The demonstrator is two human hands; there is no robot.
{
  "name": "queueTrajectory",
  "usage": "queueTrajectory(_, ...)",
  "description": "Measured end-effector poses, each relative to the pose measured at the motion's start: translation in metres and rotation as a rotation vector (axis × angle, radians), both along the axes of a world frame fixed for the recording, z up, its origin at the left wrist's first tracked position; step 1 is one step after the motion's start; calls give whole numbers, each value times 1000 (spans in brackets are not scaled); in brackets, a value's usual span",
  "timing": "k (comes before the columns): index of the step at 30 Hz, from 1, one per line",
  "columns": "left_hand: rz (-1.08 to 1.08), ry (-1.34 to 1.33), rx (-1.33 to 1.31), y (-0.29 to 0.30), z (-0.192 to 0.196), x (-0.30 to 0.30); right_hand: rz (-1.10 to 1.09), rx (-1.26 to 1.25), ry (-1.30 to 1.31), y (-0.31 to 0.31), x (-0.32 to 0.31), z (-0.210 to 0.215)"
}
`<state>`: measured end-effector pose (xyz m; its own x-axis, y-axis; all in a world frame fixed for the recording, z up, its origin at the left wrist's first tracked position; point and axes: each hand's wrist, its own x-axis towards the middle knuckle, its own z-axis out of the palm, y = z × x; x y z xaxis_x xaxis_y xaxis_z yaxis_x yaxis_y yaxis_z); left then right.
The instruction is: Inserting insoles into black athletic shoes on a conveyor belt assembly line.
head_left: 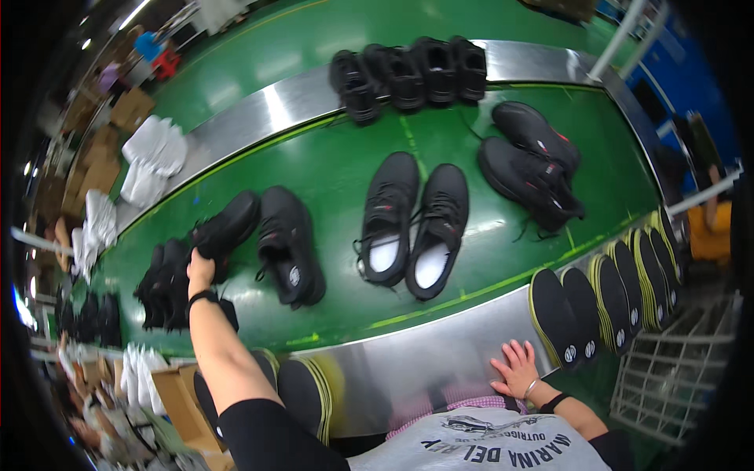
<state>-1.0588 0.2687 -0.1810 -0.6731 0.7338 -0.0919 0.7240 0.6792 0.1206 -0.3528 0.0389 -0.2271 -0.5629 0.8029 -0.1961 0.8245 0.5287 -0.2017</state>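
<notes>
- The left hand (199, 272) is gripping the heel of a black shoe (228, 228); its fingertips are hiding behind the shoe.
- A dark heap of shoes (161, 286) is lying just beside that hand, too blurred to count.
- The right forearm is running out of view at the lower edge; the right hand (517, 369) is resting on the metal rim (424, 361).
- Insoles (302, 392) by the left arm are partly hiding behind it.
- The wire basket (675, 377) is getting cut off by the dark right edge.
- Boxes and white bundles (153, 157) at far left are blurring and bending.
</notes>
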Motion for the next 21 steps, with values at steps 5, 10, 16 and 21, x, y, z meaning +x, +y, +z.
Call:
queueTrajectory(5,89,76,-79,6,18,34,-53,-51,-2,1,4,3)
queueTrajectory(10,-93,30,-58,29,26,39,-14,-71,4,-1,2,4)
queueTrajectory(16,-722,-496,240,47,102,259,-68,-95,-24,-6,6,-14)
queueTrajectory(21,-836,-274,-357,32,42,353,-17,-144,89,-5,4,-3)
